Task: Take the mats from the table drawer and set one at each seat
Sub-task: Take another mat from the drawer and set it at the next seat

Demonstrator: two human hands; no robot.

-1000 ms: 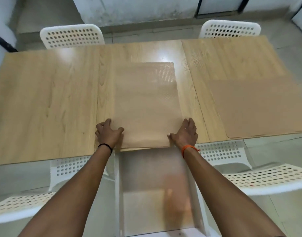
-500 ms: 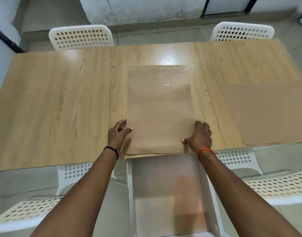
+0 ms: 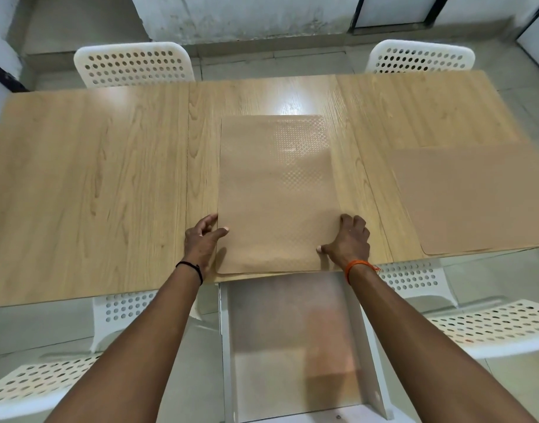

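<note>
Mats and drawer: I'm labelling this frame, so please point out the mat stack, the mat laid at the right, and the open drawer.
mat stack (image 3: 277, 193), head view, top centre.
right mat (image 3: 481, 199), head view, middle.
drawer (image 3: 292, 331), head view, bare floor.

Soft, even light; overhead glare on the table (image 3: 292, 105), wide-angle bending at edges, slight overall blur.
</note>
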